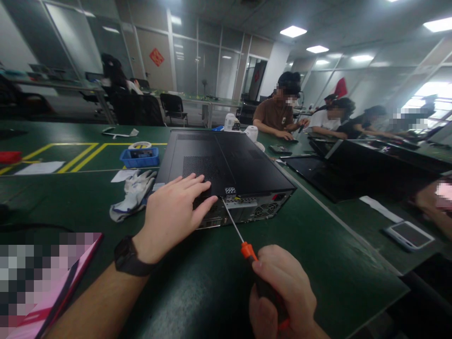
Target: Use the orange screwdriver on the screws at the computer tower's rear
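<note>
A black desktop computer case [247, 162] lies on its side on the green table, its back panel with a fan grille and power socket facing me. My left hand [178, 207] rests with fingers stretched out on the case's top near the back edge, a dark watch on its wrist. My right hand [286, 287] is wrapped round the handle of an orange and black screwdriver [248, 249]. The screwdriver's long shaft reaches up to the back edge of the case, close to my left thumb. Whether its tip sits in a screw cannot be made out.
Left of the case lie white work gloves [134, 193] and a blue bin [140, 157] with a tape roll above it. To the right are a black panel [318, 176] and a device with a dark screen [409, 234]. Several people sit around; a pink item [49, 292] is at lower left.
</note>
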The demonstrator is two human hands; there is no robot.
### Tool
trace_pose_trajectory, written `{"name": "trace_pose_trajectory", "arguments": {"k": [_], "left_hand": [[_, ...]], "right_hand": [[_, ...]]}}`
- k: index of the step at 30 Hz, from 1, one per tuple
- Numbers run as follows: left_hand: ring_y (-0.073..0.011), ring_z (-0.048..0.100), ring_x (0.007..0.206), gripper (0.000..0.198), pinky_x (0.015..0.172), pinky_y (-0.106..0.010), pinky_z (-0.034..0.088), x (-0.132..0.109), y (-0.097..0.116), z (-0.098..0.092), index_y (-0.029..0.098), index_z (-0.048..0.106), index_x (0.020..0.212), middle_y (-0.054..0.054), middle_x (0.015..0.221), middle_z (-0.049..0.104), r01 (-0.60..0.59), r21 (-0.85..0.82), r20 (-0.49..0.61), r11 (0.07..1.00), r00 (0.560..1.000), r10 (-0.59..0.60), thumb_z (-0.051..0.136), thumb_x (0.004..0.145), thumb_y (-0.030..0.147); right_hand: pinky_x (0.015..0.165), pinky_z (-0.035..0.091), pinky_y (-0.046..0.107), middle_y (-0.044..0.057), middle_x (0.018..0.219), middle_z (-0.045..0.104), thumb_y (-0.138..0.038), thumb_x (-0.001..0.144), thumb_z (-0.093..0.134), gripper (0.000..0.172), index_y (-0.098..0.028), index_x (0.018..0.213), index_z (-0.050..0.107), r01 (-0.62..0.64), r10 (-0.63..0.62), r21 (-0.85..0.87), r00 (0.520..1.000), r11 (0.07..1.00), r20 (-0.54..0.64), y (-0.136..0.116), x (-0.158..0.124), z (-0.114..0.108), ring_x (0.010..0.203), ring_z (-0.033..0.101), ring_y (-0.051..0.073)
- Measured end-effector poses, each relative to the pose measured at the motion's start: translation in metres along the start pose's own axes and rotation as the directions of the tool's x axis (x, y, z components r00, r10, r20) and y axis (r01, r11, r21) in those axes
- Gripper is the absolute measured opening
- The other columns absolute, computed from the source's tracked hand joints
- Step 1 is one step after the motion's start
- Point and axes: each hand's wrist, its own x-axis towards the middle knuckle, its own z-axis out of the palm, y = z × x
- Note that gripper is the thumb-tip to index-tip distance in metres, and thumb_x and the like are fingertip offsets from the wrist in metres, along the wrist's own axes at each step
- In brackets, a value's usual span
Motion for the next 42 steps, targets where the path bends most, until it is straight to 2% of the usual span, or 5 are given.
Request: {"name": "trace_pose_trajectory", "arguments": {"k": [16, 22, 25, 32, 42], "left_hand": [[-0.0314, 0.073, 0.128, 0.036, 0.114, -0.051, 0.057, 0.000, 0.000, 0.001, 0.022, 0.081, 0.122, -0.010, 0.136, 0.078, 0.010, -0.019, 0.008, 1.000, 1.000, -0.009, 0.065, 0.101, 0.046], [-0.0310, 0.074, 0.127, 0.035, 0.113, -0.050, 0.058, 0.001, 0.000, -0.001, 0.021, 0.081, 0.122, -0.010, 0.135, 0.078, 0.001, -0.022, -0.003, 1.000, 1.000, -0.001, 0.064, 0.102, 0.045], [-0.0304, 0.074, 0.126, 0.035, 0.113, -0.050, 0.058, 0.001, 0.000, -0.001, 0.021, 0.081, 0.121, -0.010, 0.134, 0.078, -0.008, -0.022, -0.012, 1.000, 1.000, 0.008, 0.065, 0.101, 0.045], [-0.0301, 0.073, 0.128, 0.035, 0.114, -0.050, 0.056, 0.001, 0.001, -0.002, 0.022, 0.080, 0.122, -0.010, 0.135, 0.078, 0.006, -0.030, -0.002, 1.000, 1.000, -0.006, 0.064, 0.102, 0.045], [-0.0303, 0.071, 0.131, 0.036, 0.117, -0.050, 0.054, 0.000, 0.001, -0.001, 0.025, 0.080, 0.123, -0.008, 0.138, 0.076, 0.025, -0.016, 0.033, 1.000, 0.999, -0.025, 0.062, 0.102, 0.048]], "right_hand": [[0.060, 0.062, 0.039, 0.005, 0.080, 0.066, -0.024, 0.101, 0.047, 0.026, -0.013, 0.112, 0.068, -0.074, 0.074, 0.007, 0.996, 0.997, 0.050, -0.002, -0.001, -0.004, 0.070, 0.071, 0.022], [0.060, 0.066, 0.041, 0.008, 0.084, 0.072, -0.021, 0.093, 0.053, 0.026, -0.017, 0.113, 0.070, -0.133, 0.138, -0.040, 0.975, 0.990, 0.175, -0.005, 0.002, -0.018, 0.071, 0.074, 0.025], [0.060, 0.065, 0.041, 0.008, 0.082, 0.072, -0.022, 0.094, 0.052, 0.026, -0.017, 0.112, 0.070, -0.123, 0.122, -0.011, 0.972, 0.992, 0.201, -0.004, 0.004, -0.019, 0.071, 0.074, 0.025], [0.060, 0.062, 0.037, 0.007, 0.082, 0.068, -0.022, 0.101, 0.051, 0.024, -0.010, 0.110, 0.070, -0.060, 0.056, 0.034, 0.994, 0.998, 0.097, 0.002, -0.003, -0.007, 0.072, 0.071, 0.021], [0.060, 0.060, 0.035, 0.005, 0.073, 0.068, -0.036, 0.108, 0.046, 0.034, -0.011, 0.108, 0.070, 0.000, -0.012, 0.045, 0.963, 0.999, 0.269, -0.001, 0.007, -0.014, 0.063, 0.068, 0.018]]}}
